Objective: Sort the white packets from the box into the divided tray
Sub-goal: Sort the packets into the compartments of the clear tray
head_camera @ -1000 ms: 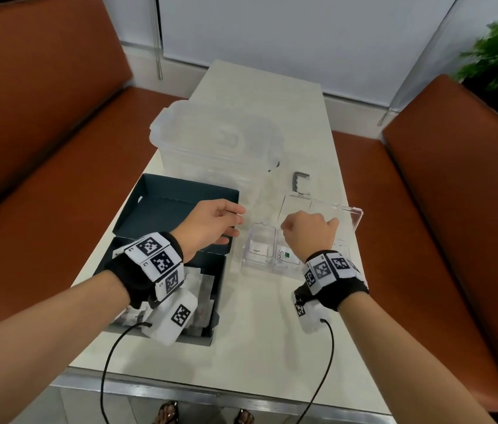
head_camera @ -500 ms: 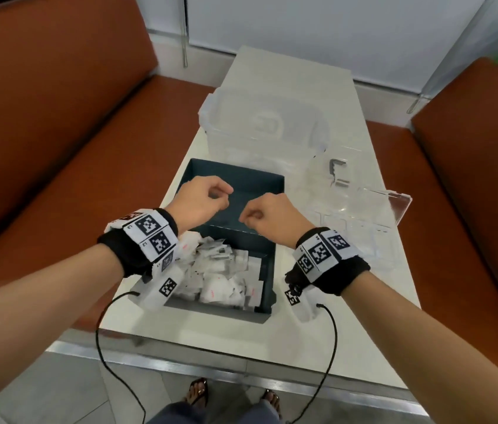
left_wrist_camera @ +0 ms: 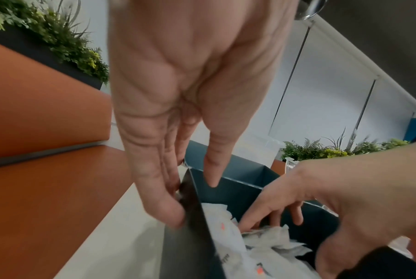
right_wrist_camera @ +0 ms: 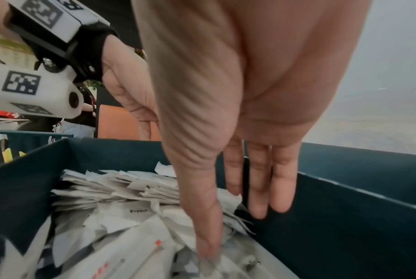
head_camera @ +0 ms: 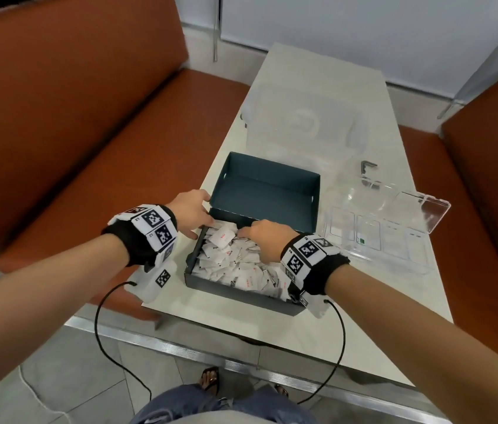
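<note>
An open dark teal box (head_camera: 241, 293) near the table's front holds several white packets (head_camera: 235, 261), some with red print. My left hand (head_camera: 201, 218) is at the box's left wall. In the left wrist view its straight fingers (left_wrist_camera: 171, 213) touch the outside of the wall and the thumb hangs over the inside. My right hand (head_camera: 252, 232) reaches down into the far end of the pile. In the right wrist view its fingers (right_wrist_camera: 259, 188) are straight and the thumb tip touches the packets (right_wrist_camera: 121, 213). The clear divided tray (head_camera: 394, 240) lies right of the box.
A large clear lidded container (head_camera: 302, 127) stands behind the box, with a small dark bracket (head_camera: 368, 165) to its right. The tray's clear lid (head_camera: 422, 209) is folded back. Orange benches (head_camera: 73, 133) flank the narrow table, and its front edge (head_camera: 241, 341) is close to me.
My right hand left the tray, crossed to the box and dropped into the packets. My left hand came down from above the box onto its left wall.
</note>
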The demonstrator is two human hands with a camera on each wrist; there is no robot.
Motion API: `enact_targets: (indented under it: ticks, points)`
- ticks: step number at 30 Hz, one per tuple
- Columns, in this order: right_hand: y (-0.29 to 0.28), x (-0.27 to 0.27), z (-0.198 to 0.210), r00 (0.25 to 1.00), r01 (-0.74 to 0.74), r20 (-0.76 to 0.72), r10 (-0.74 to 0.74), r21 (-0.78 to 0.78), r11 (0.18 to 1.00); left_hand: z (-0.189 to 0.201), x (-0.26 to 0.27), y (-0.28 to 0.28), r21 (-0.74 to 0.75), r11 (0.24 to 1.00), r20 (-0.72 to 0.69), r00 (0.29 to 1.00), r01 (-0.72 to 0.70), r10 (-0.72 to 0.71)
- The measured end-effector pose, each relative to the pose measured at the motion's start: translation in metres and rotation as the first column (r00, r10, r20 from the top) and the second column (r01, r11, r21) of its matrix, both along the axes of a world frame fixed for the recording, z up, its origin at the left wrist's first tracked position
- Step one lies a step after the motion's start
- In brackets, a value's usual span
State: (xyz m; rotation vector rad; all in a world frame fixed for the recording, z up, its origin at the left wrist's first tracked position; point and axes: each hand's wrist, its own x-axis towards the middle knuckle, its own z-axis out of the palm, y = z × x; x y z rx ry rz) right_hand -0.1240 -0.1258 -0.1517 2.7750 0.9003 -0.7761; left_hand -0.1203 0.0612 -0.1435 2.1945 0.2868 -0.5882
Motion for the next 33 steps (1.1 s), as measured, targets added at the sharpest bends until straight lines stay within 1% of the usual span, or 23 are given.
enact_targets:
  ticks: [3,6,8,12,14,15,18,20,21,23,24,25,26,28,30,31,33]
  points:
    - [0.005,0.003,-0.002,1.0,0.004,-0.022,-0.004,0.0,1.0,0.0,0.001,0.003,-0.038,0.999,-0.024,1.0,-0.012,0.011]
    - [0.004,0.007,-0.001,0.998,0.047,-0.039,-0.045,0.03,0.998,0.0,0.002,0.005,-0.074,0.997,-0.067,0.998,-0.025,0.02]
    - [0.003,0.007,0.001,0.996,0.083,-0.032,-0.081,0.05,0.995,-0.002,0.002,0.006,-0.074,0.997,-0.069,0.997,-0.029,0.024]
    - [0.005,0.003,0.002,0.993,0.078,0.092,-0.08,0.029,0.997,-0.007,0.001,0.004,-0.059,0.998,-0.04,0.999,-0.032,0.029]
    - [0.006,0.003,0.004,0.985,0.081,0.149,-0.089,0.064,0.995,-0.01,-0.001,0.004,-0.049,0.998,-0.026,0.999,-0.027,0.026]
    - [0.005,0.004,0.005,0.982,0.093,0.156,-0.106,0.089,0.992,-0.011,-0.002,0.003,-0.035,0.999,-0.015,1.0,-0.021,0.021]
    - [-0.003,0.007,0.01,0.977,0.171,0.096,-0.191,0.183,0.968,-0.014,-0.004,0.002,0.039,0.999,0.021,1.0,0.015,-0.016]
    - [-0.013,0.009,0.015,0.969,0.223,0.047,-0.244,0.266,0.938,-0.014,-0.006,0.003,0.127,0.99,0.036,0.997,0.061,-0.066]
    - [-0.019,0.01,0.018,0.965,0.239,0.033,-0.262,0.31,0.92,-0.013,-0.007,0.003,0.201,0.975,0.049,0.993,0.093,-0.105]
    - [-0.031,0.011,0.027,0.945,0.309,-0.039,-0.324,0.422,0.852,-0.01,-0.009,0.003,0.354,0.928,0.126,0.978,0.114,-0.168]
    - [-0.038,0.011,0.032,0.929,0.356,-0.095,-0.356,0.484,0.799,-0.006,-0.009,0.002,0.386,0.918,0.202,0.963,0.086,-0.175]
    - [-0.045,0.01,0.038,0.908,0.407,-0.156,-0.388,0.544,0.734,0.0,-0.01,0.0,0.378,0.924,0.291,0.941,0.054,-0.175]
    - [-0.051,0.008,0.044,0.881,0.461,-0.215,-0.421,0.59,0.663,0.007,-0.01,-0.003,0.338,0.94,0.379,0.909,0.036,-0.171]
    - [-0.063,0.004,0.057,0.824,0.546,-0.312,-0.473,0.659,0.517,0.025,-0.01,-0.013,0.204,0.977,0.5,0.853,0.056,-0.153]
    - [-0.072,0.0,0.072,0.777,0.596,-0.404,-0.482,0.719,0.359,0.045,-0.011,-0.028,-0.016,0.996,0.532,0.844,0.084,-0.062]
    - [-0.077,-0.002,0.08,0.761,0.609,-0.446,-0.471,0.741,0.282,0.054,-0.011,-0.037,-0.151,0.984,0.516,0.857,0.09,0.001]
    - [-0.085,-0.007,0.094,0.743,0.618,-0.506,-0.438,0.77,0.16,0.068,-0.009,-0.058,-0.389,0.917,0.433,0.896,0.083,0.102]
